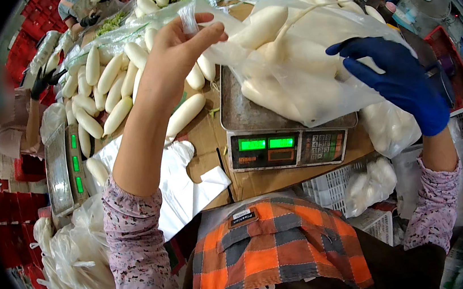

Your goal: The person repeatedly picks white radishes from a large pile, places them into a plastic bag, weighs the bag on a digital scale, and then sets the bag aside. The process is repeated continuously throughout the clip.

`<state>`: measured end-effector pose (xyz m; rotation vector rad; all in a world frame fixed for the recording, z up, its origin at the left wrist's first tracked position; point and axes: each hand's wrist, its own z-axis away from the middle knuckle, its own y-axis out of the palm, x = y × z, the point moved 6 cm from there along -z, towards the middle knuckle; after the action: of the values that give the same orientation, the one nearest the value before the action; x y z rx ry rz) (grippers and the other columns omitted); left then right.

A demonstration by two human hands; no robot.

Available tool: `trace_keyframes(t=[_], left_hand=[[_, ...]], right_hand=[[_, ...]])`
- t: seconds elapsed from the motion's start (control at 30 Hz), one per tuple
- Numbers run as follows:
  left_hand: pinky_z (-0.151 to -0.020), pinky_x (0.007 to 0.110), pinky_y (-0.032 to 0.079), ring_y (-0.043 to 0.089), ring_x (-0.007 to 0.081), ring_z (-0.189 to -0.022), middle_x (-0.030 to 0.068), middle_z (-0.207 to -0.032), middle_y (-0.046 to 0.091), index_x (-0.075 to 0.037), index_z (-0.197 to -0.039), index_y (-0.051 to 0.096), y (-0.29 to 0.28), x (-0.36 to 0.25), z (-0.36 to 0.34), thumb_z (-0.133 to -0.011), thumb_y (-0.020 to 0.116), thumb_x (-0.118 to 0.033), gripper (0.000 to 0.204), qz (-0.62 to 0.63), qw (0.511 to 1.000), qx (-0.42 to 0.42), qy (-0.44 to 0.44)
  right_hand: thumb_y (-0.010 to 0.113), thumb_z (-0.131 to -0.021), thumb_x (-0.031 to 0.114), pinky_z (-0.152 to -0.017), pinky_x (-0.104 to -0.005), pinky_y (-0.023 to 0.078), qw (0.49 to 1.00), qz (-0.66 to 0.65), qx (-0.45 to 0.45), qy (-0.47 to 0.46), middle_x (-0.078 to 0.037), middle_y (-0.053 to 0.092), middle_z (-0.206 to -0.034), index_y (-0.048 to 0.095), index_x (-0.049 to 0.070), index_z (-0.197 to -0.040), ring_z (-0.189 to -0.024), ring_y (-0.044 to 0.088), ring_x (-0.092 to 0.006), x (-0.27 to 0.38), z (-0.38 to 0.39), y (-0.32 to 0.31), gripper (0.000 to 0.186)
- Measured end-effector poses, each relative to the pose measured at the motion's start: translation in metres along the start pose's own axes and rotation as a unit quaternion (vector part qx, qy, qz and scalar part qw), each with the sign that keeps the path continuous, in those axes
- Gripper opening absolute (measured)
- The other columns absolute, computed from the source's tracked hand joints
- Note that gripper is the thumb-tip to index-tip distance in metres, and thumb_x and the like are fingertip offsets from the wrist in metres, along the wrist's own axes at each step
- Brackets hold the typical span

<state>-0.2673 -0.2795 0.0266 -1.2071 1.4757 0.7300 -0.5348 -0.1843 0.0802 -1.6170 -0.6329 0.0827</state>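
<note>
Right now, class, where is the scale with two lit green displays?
In the head view, the scale is just right of centre, under the bag of white radishes, at the near edge of the cardboard-covered table.

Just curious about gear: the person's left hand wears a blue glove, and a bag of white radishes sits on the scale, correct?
Wrong hand: the head view shows the blue glove on the right hand; the bag of white radishes sits on the scale.
</note>
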Motion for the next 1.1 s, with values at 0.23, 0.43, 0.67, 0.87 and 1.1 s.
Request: trace_keyframes(t=[0.23, 0.43, 0.67, 0.87, 1.1], left_hand=[[-0.087, 0.029, 0.039, 0.057, 0.0112, -0.095, 0.0051, -0.101, 0.068, -0.002, -0.114, 0.057, -0.013, 0.014, 0.002, -0.091, 0.061, -0.033, 0.039, -0.036, 0.998, -0.050, 0.006], [-0.096, 0.031, 0.033, 0.054, 0.0135, -0.097, 0.0070, -0.097, 0.067, 0.001, -0.104, 0.061, -0.008, 0.013, -0.001, -0.086, 0.066, -0.035, 0.041, 0.030, 0.999, -0.025, 0.015], [-0.078, 0.029, 0.041, 0.054, 0.0152, -0.075, 0.0035, -0.072, 0.058, 0.002, -0.099, 0.061, 0.015, 0.002, -0.003, -0.095, 0.051, -0.024, 0.028, 0.163, 0.986, 0.012, -0.017], [-0.054, 0.023, 0.026, 0.028, 0.0064, -0.057, -0.0059, -0.061, 0.033, -0.002, -0.092, 0.058, 0.039, -0.038, 0.009, -0.100, 0.042, -0.022, 0.027, 0.202, 0.976, 0.064, -0.043], [-0.051, 0.022, 0.020, 0.024, 0.0043, -0.056, -0.0077, -0.061, 0.032, -0.002, -0.092, 0.059, 0.003, -0.056, 0.033, -0.099, 0.044, -0.020, 0.024, 0.229, 0.969, 0.071, -0.057]], right_hand=[[0.057, -0.089, 0.005, -0.094, -0.0344, 0.046, 0.997, -0.034, -0.029, -0.059, -0.012, 0.066, -0.112, 0.065, 0.004, -0.111, -0.108, 0.060, -0.0219, 0.062, 0.016, -0.020, 0.024], [0.063, -0.079, 0.006, -0.098, -0.0375, 0.042, 0.991, 0.080, 0.021, -0.104, -0.013, 0.062, -0.120, 0.064, 0.005, -0.113, -0.115, 0.057, -0.0272, 0.079, 0.020, -0.014, 0.035], [0.057, -0.093, 0.011, -0.085, -0.0271, 0.048, 0.951, -0.299, -0.053, -0.056, -0.008, 0.069, -0.100, 0.067, 0.003, -0.106, -0.091, 0.063, -0.0131, 0.067, 0.012, -0.003, 0.018], [0.054, -0.082, 0.004, -0.075, -0.0363, 0.048, 0.968, -0.141, -0.070, -0.195, -0.014, 0.063, -0.091, 0.062, 0.008, -0.105, -0.082, 0.061, -0.0301, 0.048, -0.076, 0.057, 0.024], [0.072, -0.072, 0.036, -0.083, -0.0391, 0.047, 0.991, 0.115, 0.046, -0.057, -0.017, 0.065, -0.104, 0.058, 0.007, -0.118, -0.094, 0.062, -0.0338, 0.008, -0.127, 0.077, 0.056]])
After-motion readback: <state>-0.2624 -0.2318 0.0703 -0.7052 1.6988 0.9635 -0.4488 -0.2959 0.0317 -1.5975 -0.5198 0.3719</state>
